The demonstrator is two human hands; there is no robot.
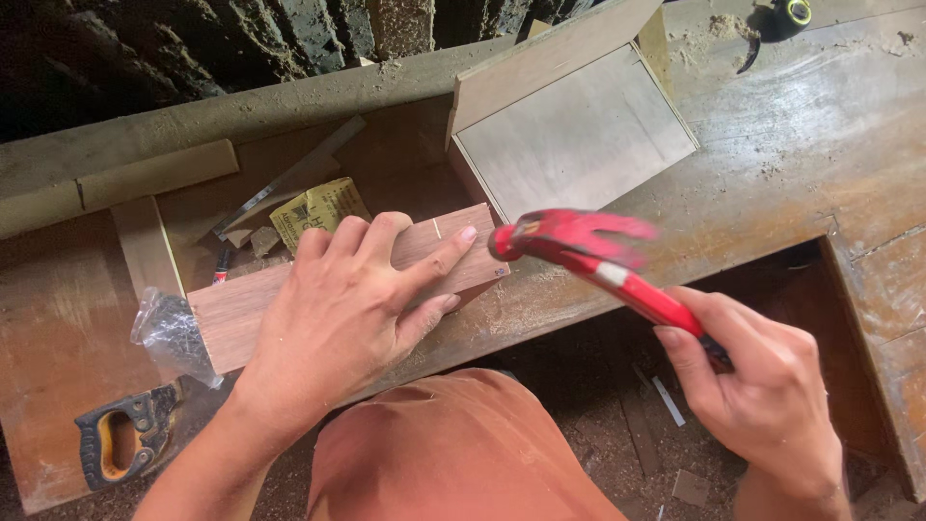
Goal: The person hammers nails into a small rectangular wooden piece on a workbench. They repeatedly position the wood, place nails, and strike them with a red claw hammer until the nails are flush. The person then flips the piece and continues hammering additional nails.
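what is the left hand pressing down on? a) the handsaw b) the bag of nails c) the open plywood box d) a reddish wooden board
d: the left hand lies flat with spread fingers on the reddish wooden board, while the right hand holds the red hammer by the board's end.

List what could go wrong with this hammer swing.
The left hand pins the wooden board with fingertips right beside the red hammer head, so a glancing blow might hit them. The right hand grips the handle low, and the head looks blurred, so aim may wander.
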